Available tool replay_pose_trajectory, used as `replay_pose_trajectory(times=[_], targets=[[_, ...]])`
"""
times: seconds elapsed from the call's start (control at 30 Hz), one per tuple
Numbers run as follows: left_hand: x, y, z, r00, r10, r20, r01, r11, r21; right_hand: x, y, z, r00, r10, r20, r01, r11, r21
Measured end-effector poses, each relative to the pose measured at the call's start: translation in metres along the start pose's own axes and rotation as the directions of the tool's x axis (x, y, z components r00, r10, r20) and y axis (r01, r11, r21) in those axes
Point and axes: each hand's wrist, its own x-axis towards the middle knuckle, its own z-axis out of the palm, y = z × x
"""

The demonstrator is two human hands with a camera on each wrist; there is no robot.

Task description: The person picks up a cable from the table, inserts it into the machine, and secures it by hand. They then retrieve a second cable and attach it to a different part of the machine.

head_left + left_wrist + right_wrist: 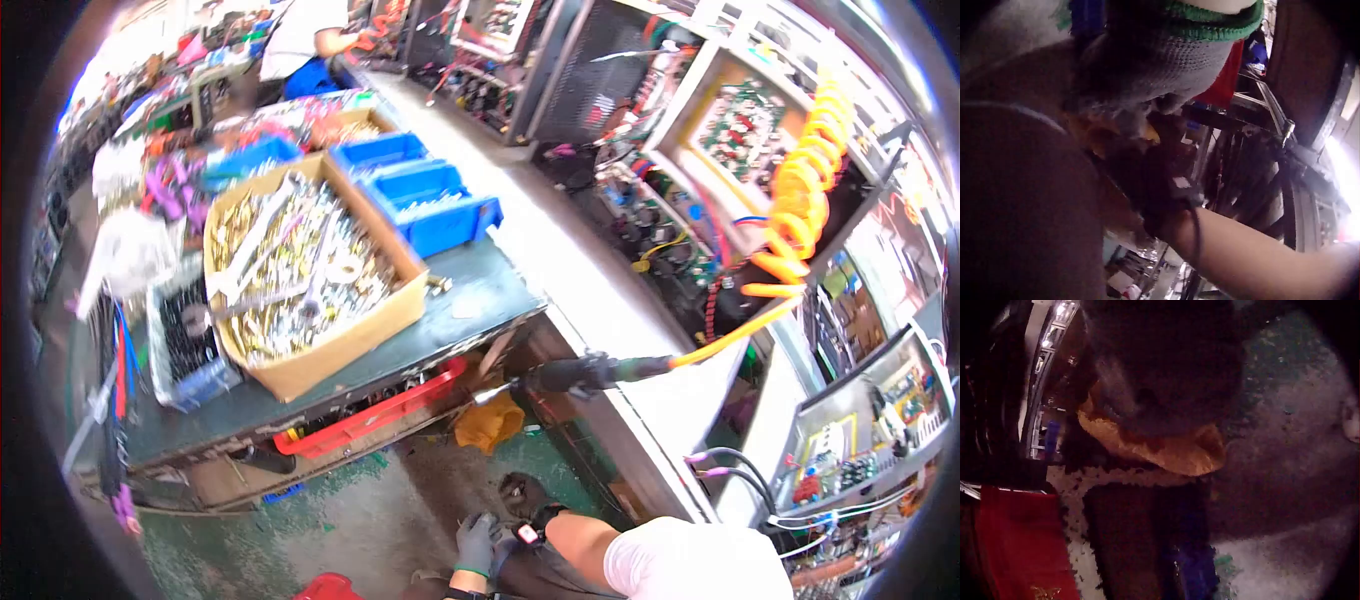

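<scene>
1. i have the dark worktop (pixel 480 315) across the left, a person (pixel 305 45) at its far side.
2. on it, from here, an open cardboard box (pixel 330 365) holds mixed metal fittings (pixel 320 260); blue bins (pixel 440 235) sit just beside it, on the far right.
3. below the worktop's near edge, i make out a red tray (pixel 370 415) on a shelf.
4. a dark handheld tool (pixel 590 373) on an orange coiled hose (pixel 800 200) hangs off the worktop's right end.
5. the crumpled yellow-orange item (pixel 488 425) lies low, under the tool's tip, near my right hand (pixel 522 495); i can't tell whether they touch.
6. my gloved left hand (pixel 478 543) is just left of the right; blur and shadow hide how far open either grip is, or what it holds.
</scene>
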Motion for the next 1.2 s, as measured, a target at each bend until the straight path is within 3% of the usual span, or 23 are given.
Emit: replay_pose_trajectory(times=[0.07, 0.1, 0.17, 0.2, 0.23, 0.27, 0.3, 0.37, 0.47, 0.5, 0.57, 0.6, 0.7, 0.73, 0.77, 0.9, 0.93, 0.97, 1.0, 1.03, 1.1, 1.13, 1.2], targets=[[-0.016, 0.003, -0.006, 0.993, 0.004, -0.12, 0.014, 0.989, 0.144, -0.022, 0.036, 0.011, 0.961, 0.036, -0.275, -0.044, 0.999, -0.021], [-0.064, 0.063, 0.021, 0.988, 0.081, -0.13, -0.045, 0.965, 0.259, -0.041, 0.066, 0.065, 0.985, 0.074, -0.159, -0.07, 0.997, 0.034], [-0.113, 0.067, 0.066, 0.945, -0.133, -0.297, 0.174, 0.978, 0.114, -0.098, 0.081, 0.066, 0.985, 0.149, -0.083, -0.171, 0.882, -0.44], [-0.133, 0.078, 0.079, 0.946, -0.138, -0.293, 0.185, 0.973, 0.141, -0.124, 0.104, 0.09, 0.988, 0.136, -0.072, -0.154, 0.895, -0.419], [-0.151, 0.09, 0.088, 0.974, -0.006, -0.225, 0.102, 0.903, 0.418, -0.158, 0.138, 0.13, 0.993, -0.116, -0.03, 0.039, 0.55, -0.834], [-0.171, 0.095, 0.094, 0.987, 0.094, -0.131, 0.013, 0.765, 0.644, -0.192, 0.16, 0.16, 0.946, -0.301, 0.118, 0.125, 0.005, -0.992], [-0.192, 0.1, 0.094, 0.987, 0.162, -0.021, -0.076, 0.569, 0.819, -0.216, 0.174, 0.176, 0.952, -0.289, 0.104, 0.118, 0.03, -0.993], [-0.228, 0.116, 0.084, 0.952, 0.194, 0.237, -0.253, 0.06, 0.966, -0.254, 0.204, 0.211, 0.89, -0.428, 0.161, 0.029, -0.298, -0.954], [-0.264, 0.14, 0.073, 0.823, -0.035, 0.566, -0.444, -0.66, 0.605, -0.299, 0.239, 0.247, 0.871, -0.378, 0.313, 0.159, -0.387, -0.908], [-0.276, 0.143, 0.066, 0.827, -0.049, 0.56, -0.444, -0.667, 0.598, -0.314, 0.247, 0.262, 0.907, -0.322, 0.272, 0.139, -0.381, -0.914], [-0.291, 0.158, 0.057, 0.734, -0.058, 0.677, -0.436, -0.804, 0.405, -0.337, 0.265, 0.277, 0.901, -0.294, 0.319, 0.233, -0.294, -0.927], [-0.312, 0.177, 0.068, 0.663, -0.1, 0.742, -0.516, -0.779, 0.356, -0.343, 0.271, 0.283, 0.892, -0.308, 0.332, 0.247, -0.284, -0.926], [-0.354, 0.204, 0.102, 0.696, -0.045, 0.717, -0.573, -0.637, 0.516, -0.35, 0.284, 0.29, 0.875, -0.326, 0.358, 0.268, -0.289, -0.919], [-0.377, 0.214, 0.12, 0.729, -0.071, 0.681, -0.433, -0.818, 0.379, -0.35, 0.284, 0.294, 0.887, -0.307, 0.346, 0.273, -0.257, -0.927], [-0.371, 0.213, 0.113, 0.719, -0.078, 0.69, -0.439, -0.821, 0.365, -0.349, 0.283, 0.298, 0.898, -0.286, 0.336, 0.276, -0.229, -0.933], [-0.358, 0.229, 0.09, 0.621, 0.086, 0.779, -0.462, -0.763, 0.452, -0.346, 0.289, 0.31, 0.857, -0.231, 0.46, 0.451, -0.092, -0.888], [-0.354, 0.232, 0.086, 0.624, 0.153, 0.766, -0.722, -0.262, 0.641, -0.35, 0.291, 0.317, 0.869, -0.23, 0.439, 0.429, -0.096, -0.898], [-0.35, 0.234, 0.084, 0.658, 0.19, 0.729, -0.742, 0.331, 0.583, -0.352, 0.291, 0.322, 0.858, -0.25, 0.45, 0.441, -0.091, -0.893], [-0.35, 0.238, 0.08, 0.713, 0.17, 0.681, -0.496, 0.808, 0.318, -0.354, 0.294, 0.325, 0.839, -0.278, 0.469, 0.448, -0.136, -0.883], [-0.351, 0.245, 0.081, 0.701, 0.143, 0.699, -0.496, 0.801, 0.334, -0.357, 0.295, 0.329, 0.813, -0.311, 0.492, 0.456, -0.185, -0.871], [-0.346, 0.255, 0.097, 0.79, 0.073, 0.609, -0.504, 0.644, 0.576, -0.365, 0.291, 0.331, 0.769, -0.377, 0.517, 0.504, -0.141, -0.852], [-0.353, 0.258, 0.118, 0.778, -0.092, 0.622, -0.152, 0.932, 0.328, -0.377, 0.284, 0.336, 0.757, -0.429, 0.493, 0.484, -0.137, -0.864], [-0.334, 0.245, 0.136, 0.694, -0.229, 0.683, 0.032, 0.957, 0.289, -0.396, 0.274, 0.329, 0.71, -0.559, 0.427, 0.457, -0.096, -0.884]])
